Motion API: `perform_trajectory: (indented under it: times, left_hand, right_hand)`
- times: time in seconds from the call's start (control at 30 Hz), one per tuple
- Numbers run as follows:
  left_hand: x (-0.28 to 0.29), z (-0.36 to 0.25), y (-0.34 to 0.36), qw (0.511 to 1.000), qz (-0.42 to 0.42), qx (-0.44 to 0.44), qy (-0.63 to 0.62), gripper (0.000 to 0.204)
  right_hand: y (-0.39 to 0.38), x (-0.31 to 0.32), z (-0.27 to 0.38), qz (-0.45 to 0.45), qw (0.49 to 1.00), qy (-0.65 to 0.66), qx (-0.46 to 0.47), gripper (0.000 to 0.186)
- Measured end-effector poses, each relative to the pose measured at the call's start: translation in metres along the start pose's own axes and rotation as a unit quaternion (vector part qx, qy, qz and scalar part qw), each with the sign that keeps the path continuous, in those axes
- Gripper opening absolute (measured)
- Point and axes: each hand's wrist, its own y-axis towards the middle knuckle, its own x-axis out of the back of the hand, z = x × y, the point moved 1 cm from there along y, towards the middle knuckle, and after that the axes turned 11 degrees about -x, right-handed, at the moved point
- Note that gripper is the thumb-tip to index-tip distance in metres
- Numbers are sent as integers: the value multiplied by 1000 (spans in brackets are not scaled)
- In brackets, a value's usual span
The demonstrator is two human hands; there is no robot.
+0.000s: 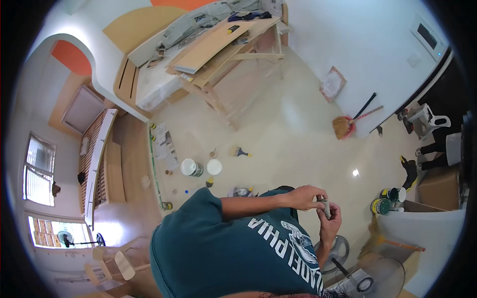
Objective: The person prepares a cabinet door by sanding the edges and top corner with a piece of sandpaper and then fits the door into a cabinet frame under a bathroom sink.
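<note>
My left hand (304, 197) reaches across from the left, its fingers closed on a small greyish piece (325, 206), perhaps folded or rolled. Just below it, my right hand (330, 221) grips the same piece from the other side. What the piece is made of is too small to tell. Both hands are held in front of my dark green shirt (208, 253), above the shiny beige floor. Close to my left arm, on the floor, are some tools in a clear wrapping (241, 191) and a yellow-handled putty knife (209, 182).
Ahead on the floor stand a white bucket (190, 167), its round lid (214, 167) and a paintbrush (240, 151). Farther off is a wooden worktable (213, 54) with boards. To the right are a broom (342, 127), paint cans (381, 206) and a cardboard box (439, 188); a fan (380, 278) stands near me.
</note>
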Motion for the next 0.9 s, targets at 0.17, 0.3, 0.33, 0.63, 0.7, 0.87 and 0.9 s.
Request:
perform_trajectory:
  times: [0.17,0.3,0.33,0.63,0.7,0.87,0.9]
  left_hand:
    - [-76,23,30,996,-51,11,-75,28]
    - [31,11,166,996,-32,-45,-75,26]
    - [36,2,179,997,-42,-30,-59,25]
    - [62,33,350,989,142,22,-30,20]
    - [59,15,399,984,180,-3,7,21]
    - [52,15,495,981,193,1,30,22]
    - [49,15,512,981,189,13,33,23]
  right_hand:
    - [-43,53,27,-84,986,3,-146,35]
    - [140,79,64,-26,1000,-5,-6,25]
    - [151,88,81,-25,1000,9,6,21]
    - [246,140,109,-110,989,80,-48,21]
    - [265,166,115,-132,988,76,-38,21]
    - [325,215,131,-173,984,51,-9,28]
    - [336,223,133,-178,984,20,-9,30]
